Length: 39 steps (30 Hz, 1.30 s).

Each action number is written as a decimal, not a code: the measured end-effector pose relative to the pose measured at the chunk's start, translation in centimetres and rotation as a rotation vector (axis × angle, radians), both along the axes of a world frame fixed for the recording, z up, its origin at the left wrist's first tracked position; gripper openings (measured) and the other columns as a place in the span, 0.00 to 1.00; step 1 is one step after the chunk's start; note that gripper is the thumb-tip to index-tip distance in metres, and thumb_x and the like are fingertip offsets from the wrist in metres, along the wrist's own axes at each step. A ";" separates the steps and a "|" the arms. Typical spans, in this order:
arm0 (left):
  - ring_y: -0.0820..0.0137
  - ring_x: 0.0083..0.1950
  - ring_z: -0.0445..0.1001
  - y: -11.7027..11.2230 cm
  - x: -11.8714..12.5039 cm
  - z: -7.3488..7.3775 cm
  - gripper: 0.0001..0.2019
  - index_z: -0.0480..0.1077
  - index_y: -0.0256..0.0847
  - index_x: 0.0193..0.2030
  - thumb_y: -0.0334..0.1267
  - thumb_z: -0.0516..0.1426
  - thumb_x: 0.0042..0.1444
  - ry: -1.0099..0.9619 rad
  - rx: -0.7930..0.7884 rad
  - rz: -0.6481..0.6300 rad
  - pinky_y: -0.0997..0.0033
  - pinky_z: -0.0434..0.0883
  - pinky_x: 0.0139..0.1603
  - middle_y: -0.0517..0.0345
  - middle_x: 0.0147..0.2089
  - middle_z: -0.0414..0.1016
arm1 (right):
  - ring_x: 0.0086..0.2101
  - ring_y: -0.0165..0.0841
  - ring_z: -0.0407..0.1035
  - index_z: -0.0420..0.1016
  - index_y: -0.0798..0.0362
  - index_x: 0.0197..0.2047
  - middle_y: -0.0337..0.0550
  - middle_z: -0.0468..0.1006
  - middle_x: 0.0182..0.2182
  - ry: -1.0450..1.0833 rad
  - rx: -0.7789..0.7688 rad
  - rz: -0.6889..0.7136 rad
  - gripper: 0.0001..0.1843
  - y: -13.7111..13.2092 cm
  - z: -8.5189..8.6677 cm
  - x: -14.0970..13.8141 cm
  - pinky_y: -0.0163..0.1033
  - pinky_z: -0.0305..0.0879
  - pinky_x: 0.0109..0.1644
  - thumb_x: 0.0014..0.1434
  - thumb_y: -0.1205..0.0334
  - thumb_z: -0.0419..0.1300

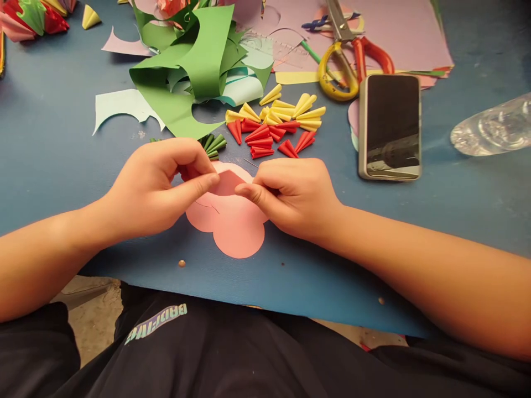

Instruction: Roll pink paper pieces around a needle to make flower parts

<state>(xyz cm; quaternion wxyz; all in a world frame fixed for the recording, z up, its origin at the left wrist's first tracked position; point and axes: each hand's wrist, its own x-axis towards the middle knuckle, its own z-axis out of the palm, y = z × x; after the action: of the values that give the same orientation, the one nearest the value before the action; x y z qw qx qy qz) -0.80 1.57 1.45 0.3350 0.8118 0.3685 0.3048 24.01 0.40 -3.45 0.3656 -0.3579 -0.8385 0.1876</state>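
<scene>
With the fingers of my left hand (153, 188) and right hand (290, 193), I am pinching the far edge of the thin, round-lobed pink paper (238, 235).

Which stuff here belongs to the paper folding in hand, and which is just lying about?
In hand:
left hand and right hand, both pinching the pink paper piece
pink circles under it
likely the red cones and yellow cones

Lying about:
phone
scissors
plastic bottle
green offcuts
</scene>
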 end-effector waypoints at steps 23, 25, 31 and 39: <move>0.71 0.31 0.69 -0.7 0.9 0.1 0.11 0.71 0.42 0.30 0.34 0.59 0.65 0.241 -0.015 -0.128 0.70 0.66 0.35 0.60 0.28 0.72 | 0.34 0.36 0.76 0.77 0.49 0.38 0.42 0.81 0.32 0.171 0.053 0.108 0.06 -0.8 0.5 -0.5 0.43 0.74 0.41 0.70 0.65 0.63; 0.71 0.32 0.69 -0.6 0.8 0.3 0.09 0.71 0.42 0.31 0.33 0.58 0.64 0.305 0.018 -0.140 0.69 0.66 0.35 0.60 0.28 0.72 | 0.33 0.34 0.77 0.79 0.49 0.41 0.41 0.83 0.33 0.167 0.036 0.093 0.03 -0.8 0.3 -0.5 0.41 0.75 0.39 0.70 0.65 0.64; 0.71 0.31 0.72 -0.2 0.5 -0.3 0.02 0.74 0.42 0.36 0.33 0.61 0.60 0.192 -0.010 -0.096 0.70 0.69 0.32 0.59 0.31 0.76 | 0.34 0.32 0.81 0.82 0.48 0.49 0.40 0.88 0.38 0.336 -0.117 0.041 0.10 -1.2 0.0 -0.7 0.38 0.78 0.40 0.67 0.69 0.67; 0.67 0.37 0.84 -0.5 0.7 -1.3 0.16 0.70 0.42 0.54 0.32 0.64 0.60 -0.177 -0.340 -0.028 0.70 0.76 0.31 0.56 0.39 0.83 | 0.33 0.33 0.84 0.83 0.48 0.46 0.40 0.89 0.38 0.452 -0.224 -0.051 0.08 -1.6 0.0 -1.1 0.39 0.82 0.38 0.64 0.67 0.71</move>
<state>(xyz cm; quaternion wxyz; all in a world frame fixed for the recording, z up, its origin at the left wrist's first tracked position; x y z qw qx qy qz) -0.12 1.05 0.11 0.5028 0.7184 0.3725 0.3038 22.93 -1.23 -3.40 0.5065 -0.3662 -0.7000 0.3455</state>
